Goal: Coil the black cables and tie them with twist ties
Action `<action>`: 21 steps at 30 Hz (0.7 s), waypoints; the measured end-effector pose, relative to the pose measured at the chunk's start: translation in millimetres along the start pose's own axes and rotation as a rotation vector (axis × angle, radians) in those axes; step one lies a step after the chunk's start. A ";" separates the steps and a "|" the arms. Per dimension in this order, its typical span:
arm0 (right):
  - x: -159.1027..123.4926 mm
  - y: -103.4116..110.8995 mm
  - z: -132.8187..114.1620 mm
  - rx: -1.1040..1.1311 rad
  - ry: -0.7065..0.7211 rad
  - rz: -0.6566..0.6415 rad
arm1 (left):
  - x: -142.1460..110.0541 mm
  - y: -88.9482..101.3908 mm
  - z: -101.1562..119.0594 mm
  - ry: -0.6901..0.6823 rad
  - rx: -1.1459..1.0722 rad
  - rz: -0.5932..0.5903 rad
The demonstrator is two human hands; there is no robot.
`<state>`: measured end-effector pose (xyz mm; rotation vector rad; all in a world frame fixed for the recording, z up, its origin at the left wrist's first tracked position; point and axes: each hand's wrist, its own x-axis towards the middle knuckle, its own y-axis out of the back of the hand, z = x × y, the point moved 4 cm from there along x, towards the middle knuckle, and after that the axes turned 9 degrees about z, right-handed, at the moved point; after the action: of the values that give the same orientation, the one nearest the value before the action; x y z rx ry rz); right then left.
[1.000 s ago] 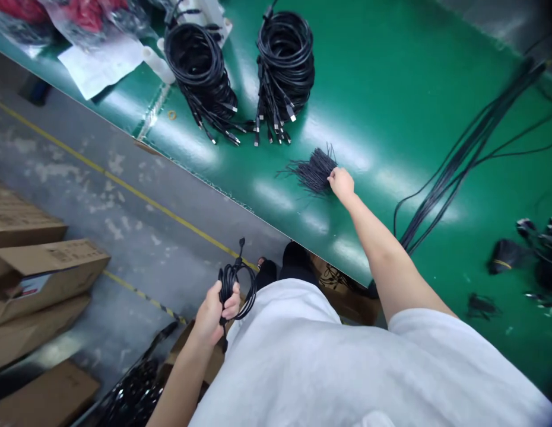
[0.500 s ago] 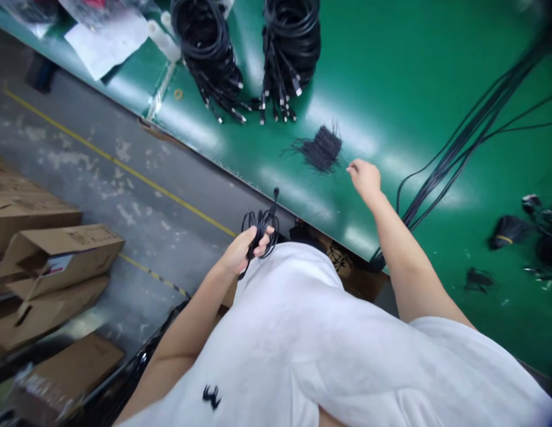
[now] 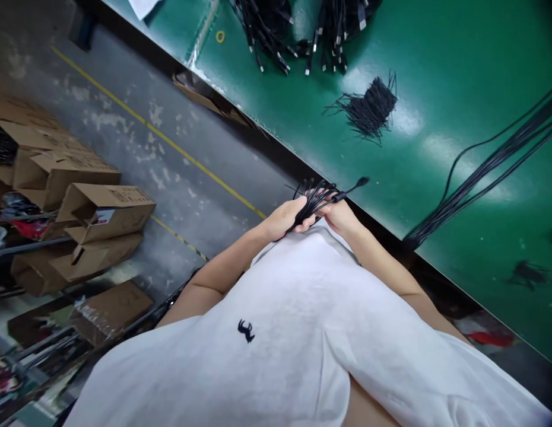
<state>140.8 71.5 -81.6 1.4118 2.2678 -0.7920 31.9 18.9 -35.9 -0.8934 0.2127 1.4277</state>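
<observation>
Low at the table's edge, my left hand (image 3: 285,218) is closed around a bundled black cable (image 3: 312,204). One plug end of the cable points to the right, past my fingers. My right hand (image 3: 338,210) has its fingers curled behind the bundle, touching it, and they are partly hidden. A thin dark strand, seemingly a twist tie (image 3: 291,189), pokes out at the bundle's left side. On the green table beyond lies a pile of black twist ties (image 3: 373,110), apart from both hands.
Coiled cables with metal plugs (image 3: 276,35) lie at the back of the green table (image 3: 436,196). Long black cables (image 3: 485,166) hang over its edge at right. A yellow ring (image 3: 220,37) sits near a table seam. Cardboard boxes (image 3: 111,213) stand at left.
My right hand has come from beside the tie pile to the cable bundle. My left hand has raised the bundle toward it. The view has shifted, so the table items sit higher and further right.
</observation>
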 end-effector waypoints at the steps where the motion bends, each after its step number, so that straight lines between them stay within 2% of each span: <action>1: 2.3 -3.3 -3.1 0.032 -0.011 -0.016 | -3.2 0.7 -1.0 -0.010 -0.012 -0.004; 4: 0.6 -8.0 -8.2 0.089 -0.062 -0.114 | -11.5 1.4 -4.3 -0.038 -0.063 -0.008; 7: -4.4 -11.6 -7.6 0.183 -0.114 -0.208 | -15.4 3.6 -8.8 -0.094 -0.082 0.100; 11: -5.5 -15.7 -6.7 0.248 -0.126 -0.270 | -17.5 6.5 -13.1 -0.248 0.026 0.208; 14: -5.7 -15.1 -8.6 0.227 -0.122 -0.335 | -19.9 10.7 -14.3 -0.283 0.187 0.236; 17: -8.2 -12.0 -10.2 0.214 -0.130 -0.376 | -22.3 16.0 -10.8 -0.282 0.447 0.274; 21: -13.2 -9.9 -6.8 0.196 -0.156 -0.315 | -21.3 19.3 -6.9 -0.191 0.834 0.337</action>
<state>137.7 63.1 -66.2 1.0347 2.3710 -1.2074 12.9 -3.8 -35.1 -0.0334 0.7738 1.5216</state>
